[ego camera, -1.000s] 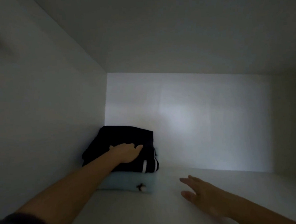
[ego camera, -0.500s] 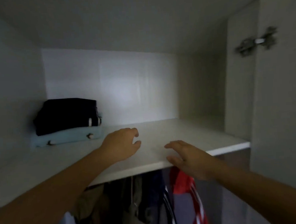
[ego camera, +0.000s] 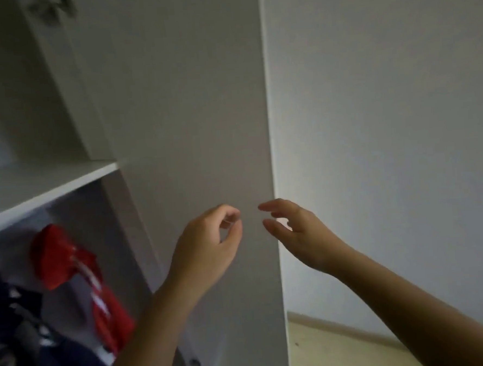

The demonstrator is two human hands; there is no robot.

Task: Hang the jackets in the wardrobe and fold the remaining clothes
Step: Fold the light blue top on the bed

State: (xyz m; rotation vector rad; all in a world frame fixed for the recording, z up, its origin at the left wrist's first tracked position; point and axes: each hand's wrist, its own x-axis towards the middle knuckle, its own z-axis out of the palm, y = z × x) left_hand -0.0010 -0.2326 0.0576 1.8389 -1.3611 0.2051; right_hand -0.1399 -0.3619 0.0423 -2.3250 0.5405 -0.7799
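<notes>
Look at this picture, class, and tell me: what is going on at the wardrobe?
A person stands at the open wardrobe, both hands raised before its door. The left hand is loosely curled and the right hand is stretched out near the door's edge; neither holds anything. A red jacket and dark clothes hang under the shelf.

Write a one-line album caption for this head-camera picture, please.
Left hand and right hand hover empty by the open wardrobe door, a red jacket hanging beneath the shelf.
</notes>
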